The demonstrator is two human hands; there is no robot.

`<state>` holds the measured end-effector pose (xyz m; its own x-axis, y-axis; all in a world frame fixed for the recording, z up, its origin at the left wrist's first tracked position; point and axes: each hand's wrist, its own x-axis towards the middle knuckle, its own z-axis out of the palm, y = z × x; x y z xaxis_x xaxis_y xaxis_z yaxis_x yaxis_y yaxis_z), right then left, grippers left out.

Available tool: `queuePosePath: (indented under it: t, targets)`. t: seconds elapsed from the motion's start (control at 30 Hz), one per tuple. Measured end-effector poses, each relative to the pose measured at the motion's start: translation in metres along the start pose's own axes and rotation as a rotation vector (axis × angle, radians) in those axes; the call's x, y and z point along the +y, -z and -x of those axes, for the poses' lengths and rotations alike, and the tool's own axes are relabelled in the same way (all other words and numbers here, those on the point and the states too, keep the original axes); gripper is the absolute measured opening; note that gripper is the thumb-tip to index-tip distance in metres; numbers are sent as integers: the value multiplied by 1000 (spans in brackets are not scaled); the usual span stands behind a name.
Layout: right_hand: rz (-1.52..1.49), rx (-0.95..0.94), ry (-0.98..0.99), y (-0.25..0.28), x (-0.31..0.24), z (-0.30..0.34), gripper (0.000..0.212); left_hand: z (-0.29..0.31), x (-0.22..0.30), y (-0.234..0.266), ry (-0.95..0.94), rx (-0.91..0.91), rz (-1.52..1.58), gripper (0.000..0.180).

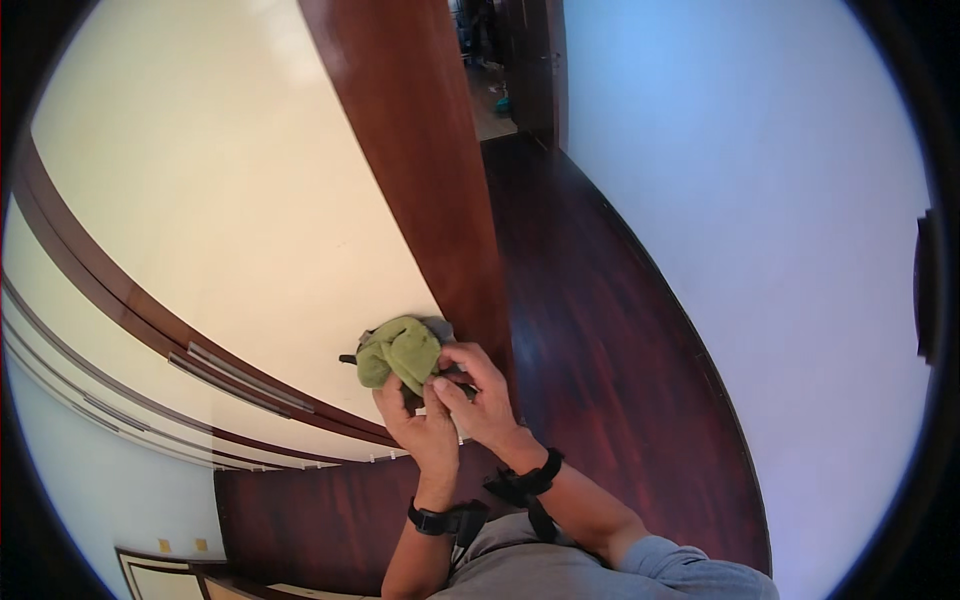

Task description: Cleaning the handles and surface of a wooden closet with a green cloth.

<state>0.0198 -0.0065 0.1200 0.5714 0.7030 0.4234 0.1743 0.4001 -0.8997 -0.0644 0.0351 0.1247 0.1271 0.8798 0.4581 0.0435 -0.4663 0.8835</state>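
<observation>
A bunched olive-green cloth item [403, 352] is held up in front of the cream wardrobe panel, close to its brown side edge. Grey and black bits show behind it; its exact kind cannot be made out. My left hand [424, 436] grips it from below, fingers partly hidden under the folds. At its lower right side, my right hand [486, 398] is closed in a pinch, the thumb meeting the left hand's fingertips. Both wrists wear black straps.
Tall cream wardrobe doors [230, 220] with long metal handles [245, 380] fill the left. A brown wooden side panel [410, 130] rises ahead. Dark red wood flooring [590, 330] runs toward a doorway [500, 90]. A white wall [760, 220] stands at right, a low cabinet [165, 575] at lower left.
</observation>
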Motion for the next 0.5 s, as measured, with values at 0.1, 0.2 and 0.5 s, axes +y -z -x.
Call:
queuePosePath:
  t: [0.1, 0.2, 0.5]
  targets:
    - [106, 110, 97, 4, -9, -2, 37, -6, 6, 2, -88, -61, -39, 42]
    - [89, 133, 131, 12, -25, -6, 36, -9, 28, -5, -19, -105, 87, 43]
    - [5, 356, 100, 64, -13, -17, 31, -8, 42, -52, -213, -334, 75, 49]
